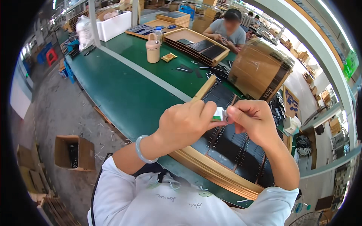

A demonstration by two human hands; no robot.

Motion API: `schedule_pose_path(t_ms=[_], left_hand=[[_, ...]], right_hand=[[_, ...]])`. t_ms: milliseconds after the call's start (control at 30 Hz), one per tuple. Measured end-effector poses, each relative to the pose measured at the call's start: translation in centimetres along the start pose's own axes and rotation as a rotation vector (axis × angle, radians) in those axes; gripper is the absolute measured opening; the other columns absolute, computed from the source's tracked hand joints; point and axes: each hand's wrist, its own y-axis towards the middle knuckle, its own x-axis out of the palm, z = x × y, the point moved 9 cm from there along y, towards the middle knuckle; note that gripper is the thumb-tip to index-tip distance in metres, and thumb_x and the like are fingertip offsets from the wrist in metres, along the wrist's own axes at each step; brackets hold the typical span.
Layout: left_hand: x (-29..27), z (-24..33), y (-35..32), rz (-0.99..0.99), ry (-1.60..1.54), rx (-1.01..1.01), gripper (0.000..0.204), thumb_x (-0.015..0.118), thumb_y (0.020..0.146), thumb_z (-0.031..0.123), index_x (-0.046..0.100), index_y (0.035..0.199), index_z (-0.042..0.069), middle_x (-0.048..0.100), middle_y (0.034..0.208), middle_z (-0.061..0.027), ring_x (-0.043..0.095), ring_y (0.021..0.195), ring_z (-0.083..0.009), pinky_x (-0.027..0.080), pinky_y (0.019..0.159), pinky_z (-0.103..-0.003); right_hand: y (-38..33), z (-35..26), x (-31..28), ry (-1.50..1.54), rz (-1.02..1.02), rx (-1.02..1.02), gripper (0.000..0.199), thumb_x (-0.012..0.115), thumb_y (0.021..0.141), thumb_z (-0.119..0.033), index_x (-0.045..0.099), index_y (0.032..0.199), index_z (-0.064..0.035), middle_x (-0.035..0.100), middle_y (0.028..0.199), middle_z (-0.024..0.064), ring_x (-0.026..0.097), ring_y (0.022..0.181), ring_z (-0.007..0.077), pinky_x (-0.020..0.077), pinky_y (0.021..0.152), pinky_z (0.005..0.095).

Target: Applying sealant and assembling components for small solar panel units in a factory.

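Both of my hands meet over a stack of wooden-framed trays [205,165]. Between them is a small white-and-green piece [218,113] with a silvery end; its exact kind I cannot make out. My left hand [184,122] is closed on it, with a pale bangle on the wrist. The thumb and fingers of my right hand [254,120] pinch at the silvery end. Beneath the hands, dark flat panels [228,141] with rows of small marks along their edges lie in the top tray.
On the green table [113,79] stand a beige bottle [153,49], a gold packet [169,57] and more trays [196,41]. A cardboard box [260,67] is at the right, beside loose black strips. Across the table sits a person [228,32]. An open carton [85,152] stands on the floor.
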Motion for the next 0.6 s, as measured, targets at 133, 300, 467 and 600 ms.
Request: schedule_pose_path(t_ms=[133, 300, 467, 600], left_hand=[[0.0, -0.2, -0.1, 0.078, 0.181, 0.07, 0.032, 0.06, 0.076, 0.039, 0.046, 0.071, 0.011, 0.038, 0.056, 0.0015, 0.044, 0.043, -0.0087, 0.034, 0.037, -0.021], [1.5, -2.2, 0.0, -0.076, -0.086, -0.061, 0.037, 0.063, 0.074, 0.041, 0.047, 0.077, 0.008, 0.048, 0.06, -0.0029, 0.054, 0.048, -0.0155, 0.04, 0.04, -0.026], [1.7, -2.6, 0.0, -0.125, -0.238, -0.149, 0.038, 0.066, 0.072, 0.041, 0.049, 0.078, 0.007, 0.052, 0.062, -0.0062, 0.056, 0.053, -0.021, 0.042, 0.043, -0.031], [1.5, -2.4, 0.2, -0.104, -0.208, -0.123, 0.039, 0.064, 0.074, 0.042, 0.047, 0.077, 0.007, 0.052, 0.064, -0.0063, 0.057, 0.052, -0.0204, 0.042, 0.042, -0.03]], right_hand=[[0.6, 2.6, 0.9, 0.286, -0.017, 0.219, 0.028, 0.057, 0.086, -0.023, 0.06, 0.066, -0.0028, 0.054, 0.054, 0.0016, 0.046, 0.041, 0.0068, 0.0328, 0.041, 0.02], [1.5, 1.1, 0.3, 0.055, 0.006, 0.035, 0.02, 0.06, 0.083, -0.019, 0.061, 0.076, -0.0002, 0.059, 0.068, 0.0031, 0.054, 0.058, 0.0094, 0.0415, 0.054, 0.0221], [0.9, -2.5, -0.4, -0.294, 0.11, -0.484, 0.014, 0.068, 0.072, -0.007, 0.062, 0.084, -0.0007, 0.06, 0.077, 0.0084, 0.055, 0.069, 0.0167, 0.0437, 0.062, 0.0253], [0.6, -3.4, -0.5, -0.409, 0.152, -0.604, 0.015, 0.071, 0.07, -0.008, 0.062, 0.08, -0.0011, 0.059, 0.073, 0.0095, 0.056, 0.067, 0.0196, 0.0429, 0.059, 0.0269]])
